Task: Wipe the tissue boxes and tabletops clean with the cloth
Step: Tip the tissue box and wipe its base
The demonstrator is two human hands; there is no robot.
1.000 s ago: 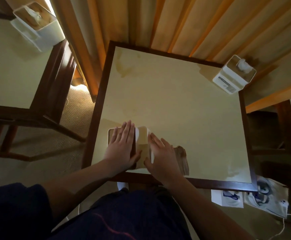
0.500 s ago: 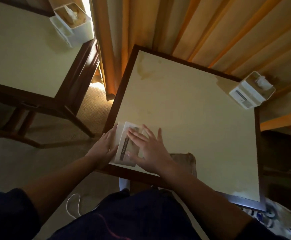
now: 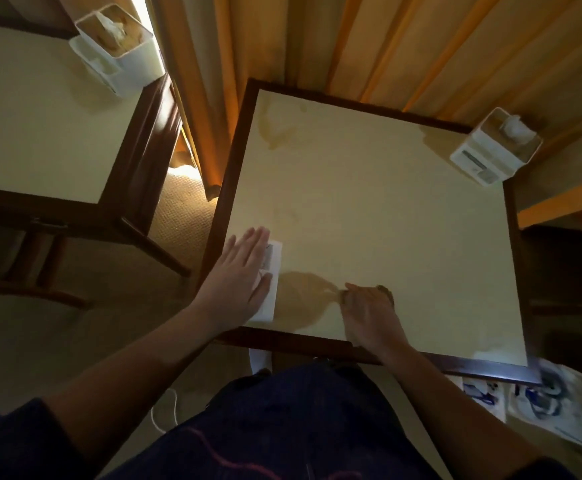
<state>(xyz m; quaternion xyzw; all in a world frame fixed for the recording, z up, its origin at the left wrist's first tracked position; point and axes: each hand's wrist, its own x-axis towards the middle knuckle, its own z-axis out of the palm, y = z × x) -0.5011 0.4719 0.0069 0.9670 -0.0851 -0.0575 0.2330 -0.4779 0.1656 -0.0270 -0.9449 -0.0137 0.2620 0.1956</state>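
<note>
Head view, the only one: the left hand (image 3: 239, 277) lies flat, fingers straight and together, pressing a white card or leaflet (image 3: 271, 278) at the near left corner of the desk (image 3: 369, 209), while the right hand (image 3: 369, 311) has its fingers curled over a dark brownish cloth (image 3: 385, 292) just right of the card; only a small edge of the cloth shows past the knuckles, so how firmly it is held is hard to tell. Between card and cloth sits a darker patch (image 3: 303, 299), likely shadow or damp. As I judge it, the card sits so close to the desk's dark wooden rim that a sideways push could slide it onto the floor, and a damp cloth dragged over it could wet or crease it. A wide sweep toward the far right corner could knock the white tissue box (image 3: 495, 147), which stands at the rim there. The desk top is pale cream and smooth, with a faint brownish stain (image 3: 275, 133) near its far left corner that may need firmer rubbing. Left of the desk stands a second desk (image 3: 40, 133) bearing another tissue box (image 3: 116, 46); curtains (image 3: 352, 39) hang behind, carpet (image 3: 182, 209) lies between the two, and printed papers (image 3: 559, 407) lie on the floor near the desk's right corner.
</note>
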